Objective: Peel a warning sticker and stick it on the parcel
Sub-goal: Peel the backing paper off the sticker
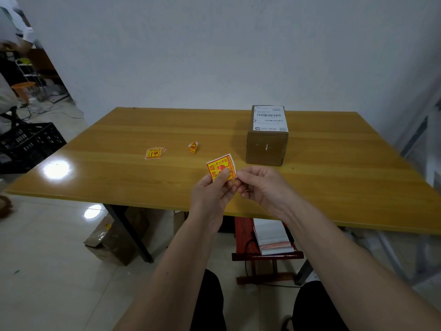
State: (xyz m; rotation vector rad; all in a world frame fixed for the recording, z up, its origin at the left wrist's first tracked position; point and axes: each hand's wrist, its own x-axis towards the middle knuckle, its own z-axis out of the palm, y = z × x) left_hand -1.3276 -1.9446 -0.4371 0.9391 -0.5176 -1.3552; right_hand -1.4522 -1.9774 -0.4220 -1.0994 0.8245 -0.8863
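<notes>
Pale wall behind, glossy tiled floor below, and a yellow wooden surface (334, 177) stretching across the middle. Both hands are up over its near edge, working one warning sticker (220, 166), red and yellow with a white border. The left hand (211, 194) pinches the sticker's lower part between thumb and fingers, thumb lying over the printed face. The right hand (260, 185) has its fingers curled in, thumb and forefinger tip nipping the sticker's lower right corner; whether the backing has lifted there is hard to tell from this angle. Beyond the hands, well apart from them, stands the parcel (267, 145), a brown cardboard box with a white shipping label (269, 118) on top. Off to the left lies a small fanned stack of stickers (154, 153), and between that stack and the parcel sits a curled scrap of sticker paper (192, 147).
</notes>
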